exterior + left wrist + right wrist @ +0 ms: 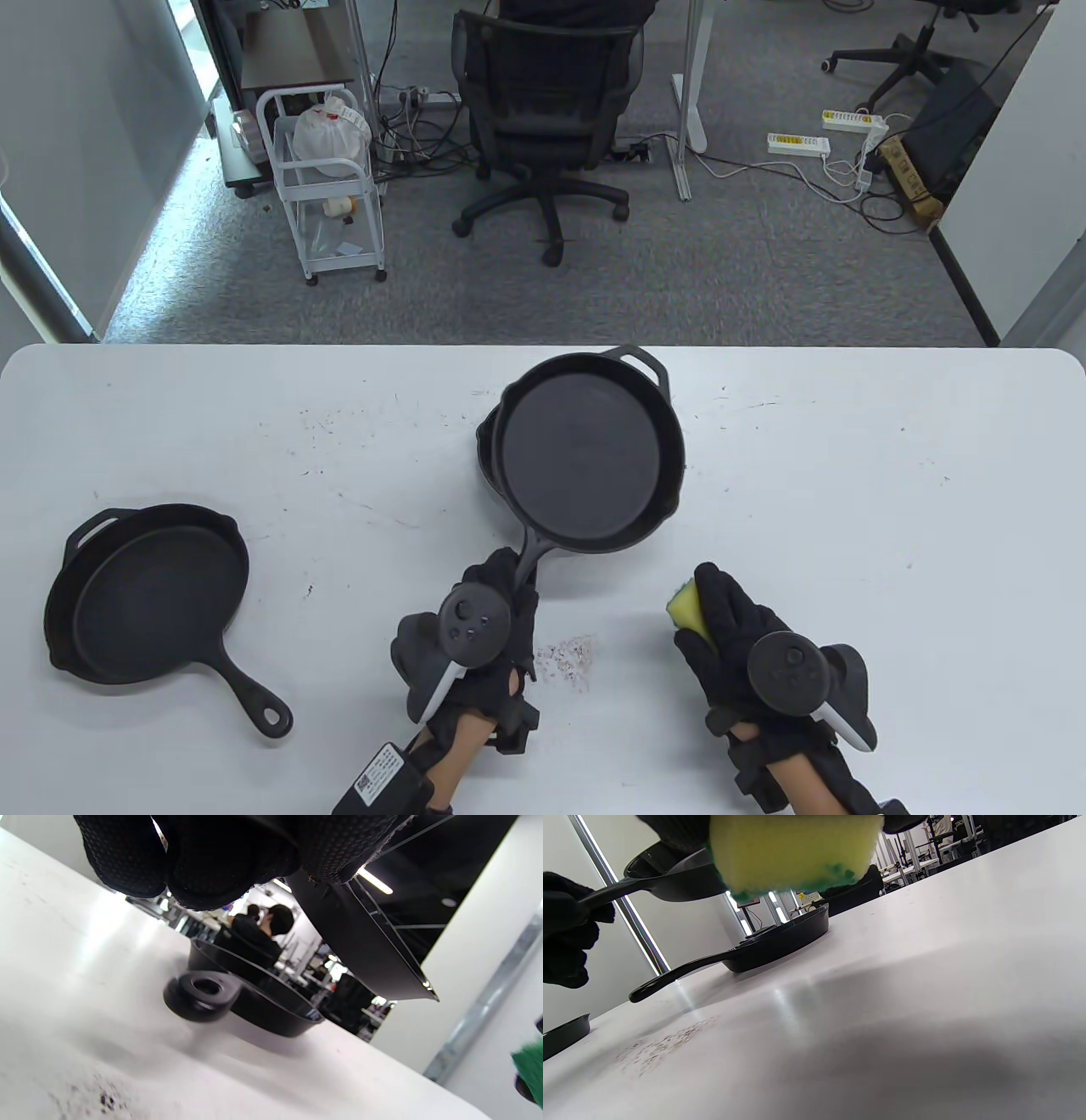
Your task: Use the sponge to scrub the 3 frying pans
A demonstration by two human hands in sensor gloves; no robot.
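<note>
Three black cast-iron frying pans are in view. My left hand [496,586] grips the handle of one pan [587,450] and holds it off the table; its dark underside [360,942] shows past my fingers [212,861]. A second pan [484,450] sits on the white table right beneath it, with its handle [674,977] pointing toward me and the handle's ring end [200,992] close by. The third pan [148,594] lies at the left, handle toward the front. My right hand [721,624] holds a yellow and green sponge [689,607] [793,849] just above the table, right of the raised pan.
Dark crumbs [570,658] are scattered on the table [848,475] between my hands. Beyond the far edge stand an office chair [543,127] and a white trolley [327,182]. A person sits in the background of the left wrist view.
</note>
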